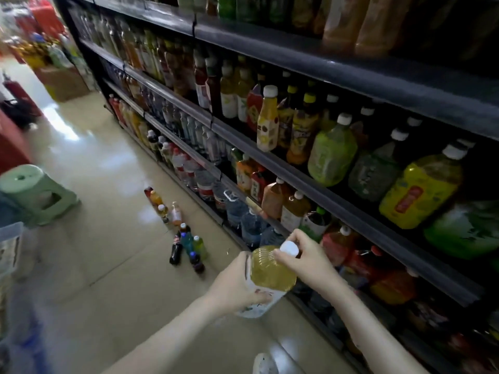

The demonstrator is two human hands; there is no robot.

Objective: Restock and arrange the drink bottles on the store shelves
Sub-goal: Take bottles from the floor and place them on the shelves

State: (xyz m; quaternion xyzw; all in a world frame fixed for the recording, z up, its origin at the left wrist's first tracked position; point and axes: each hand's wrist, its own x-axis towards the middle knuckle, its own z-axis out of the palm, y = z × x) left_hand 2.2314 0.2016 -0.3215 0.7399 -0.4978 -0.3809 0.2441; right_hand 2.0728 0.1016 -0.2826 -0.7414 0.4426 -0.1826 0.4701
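Left hand [237,282] grips the bottle [270,273], right hand [305,255] pinches its cap [289,248], so keep it upright sliding onto the shelf [351,211] edge.

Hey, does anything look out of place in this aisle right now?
Yes: a loose group of small bottles stands on the floor in front of the shelves, not on them. The left hand and right hand hold one more, a yellow bottle.

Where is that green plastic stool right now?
The green stool stands on the floor at the left edge of the head view, across the aisle from the shelves, left of the loose bottles.
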